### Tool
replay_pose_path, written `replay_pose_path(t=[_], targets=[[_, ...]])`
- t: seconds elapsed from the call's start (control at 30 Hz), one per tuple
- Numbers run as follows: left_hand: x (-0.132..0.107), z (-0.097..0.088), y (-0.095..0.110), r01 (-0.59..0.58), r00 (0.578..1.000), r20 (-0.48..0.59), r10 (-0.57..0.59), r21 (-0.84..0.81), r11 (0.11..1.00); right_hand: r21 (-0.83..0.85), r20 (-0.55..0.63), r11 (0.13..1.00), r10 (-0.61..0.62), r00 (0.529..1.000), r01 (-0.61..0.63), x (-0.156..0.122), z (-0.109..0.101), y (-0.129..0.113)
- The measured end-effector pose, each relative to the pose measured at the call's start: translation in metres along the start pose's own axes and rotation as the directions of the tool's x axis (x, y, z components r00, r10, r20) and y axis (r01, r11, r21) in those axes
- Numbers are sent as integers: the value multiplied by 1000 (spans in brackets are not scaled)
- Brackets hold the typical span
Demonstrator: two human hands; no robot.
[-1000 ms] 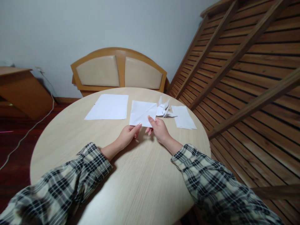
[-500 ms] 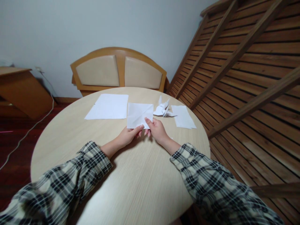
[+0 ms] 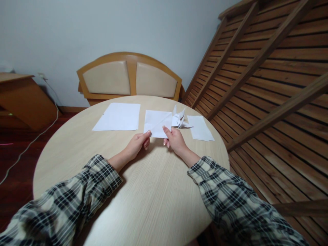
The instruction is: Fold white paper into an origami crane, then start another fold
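A white square of paper (image 3: pixel 158 121) with a diagonal crease is held up a little above the table. My left hand (image 3: pixel 139 143) pinches its lower left corner between thumb and fingers. At its lower right edge, my right hand (image 3: pixel 176 139) grips it with the thumb on top and the fingers underneath. Just behind the right side of the paper sits a folded paper crane (image 3: pixel 180 119), partly covered by it. White sheets (image 3: pixel 119 117) lie flat to the left, and smaller paper pieces (image 3: pixel 200 127) lie to the right.
The round wooden table (image 3: pixel 143 191) carries all the paper. Beyond it stands a padded headboard (image 3: pixel 132 73) against the wall. A slatted wooden frame (image 3: pixel 269 102) leans along the right side. At far left are a wooden desk (image 3: pixel 25 99) and a white cable (image 3: pixel 33 143).
The paper square has shifted slightly right and away from me. My left hand has slid from its lower edge to the lower left corner, so the hands are farther apart.
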State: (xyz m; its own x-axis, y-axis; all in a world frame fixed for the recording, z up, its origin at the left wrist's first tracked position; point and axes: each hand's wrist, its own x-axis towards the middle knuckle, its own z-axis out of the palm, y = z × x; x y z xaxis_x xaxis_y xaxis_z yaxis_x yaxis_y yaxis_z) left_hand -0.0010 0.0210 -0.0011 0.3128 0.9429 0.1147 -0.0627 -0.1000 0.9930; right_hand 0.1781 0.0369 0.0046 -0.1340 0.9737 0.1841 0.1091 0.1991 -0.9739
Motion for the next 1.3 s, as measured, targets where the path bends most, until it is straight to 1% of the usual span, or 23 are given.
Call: replay_pose_path(t=[0.07, 0.1, 0.23, 0.37, 0.47, 0.57, 0.63, 0.73, 0.8, 0.9, 1.0, 1.13, 1.2, 1.3], targets=[[1, -2, -3, -7, 1000, -11, 7, -20, 1000, -6, -12, 1000, -6, 1000, 6, 2, -2, 2], [2, -2, -4, -21, 1000, -23, 21, 1, 1000, -9, -15, 1000, -8, 1000, 8, 3, -3, 3], [3, -2, -6, -60, 995, -71, 72, 157, 986, -24, -18, 1000, 14, 1000, -14, 5, -3, 8], [5, -5, -5, -46, 996, -66, 63, 238, 970, -31, -14, 999, 38, 999, -38, 5, -2, 10], [5, -8, -3, -11, 999, -49, 20, 179, 984, -23, 3, 999, 33, 999, -33, 5, -2, 10], [5, -11, -1, 8, 996, -84, 1, 101, 995, -30, 37, 999, 29, 999, -28, 3, -2, 9], [6, -11, 1, -11, 993, -117, 25, 122, 993, -45, 54, 999, 30, 998, -27, 3, -2, 8], [6, -12, 2, -53, 985, -152, 87, 211, 976, -54, 59, 998, 30, 998, -27, 2, -1, 8], [6, -11, 1, -66, 980, -168, 109, 243, 968, -53, 56, 998, 29, 998, -26, 2, -1, 8], [6, -11, 0, -65, 979, -173, 109, 239, 969, -57, 50, 998, 23, 998, -20, 3, 0, 9], [6, -12, 0, -48, 984, -159, 85, 223, 974, -64, 47, 998, 31, 998, -28, 2, 0, 9], [6, -13, 0, -35, 985, -161, 63, 169, 985, -58, 53, 997, 47, 997, -44, 2, -1, 8], [7, -13, 0, -60, 978, -189, 91, 163, 985, -56, 65, 997, 55, 996, -51, 2, -1, 8], [9, -15, -1, -104, 961, -227, 156, 226, 969, -58, 80, 997, 60, 995, -55, 2, -1, 8]])
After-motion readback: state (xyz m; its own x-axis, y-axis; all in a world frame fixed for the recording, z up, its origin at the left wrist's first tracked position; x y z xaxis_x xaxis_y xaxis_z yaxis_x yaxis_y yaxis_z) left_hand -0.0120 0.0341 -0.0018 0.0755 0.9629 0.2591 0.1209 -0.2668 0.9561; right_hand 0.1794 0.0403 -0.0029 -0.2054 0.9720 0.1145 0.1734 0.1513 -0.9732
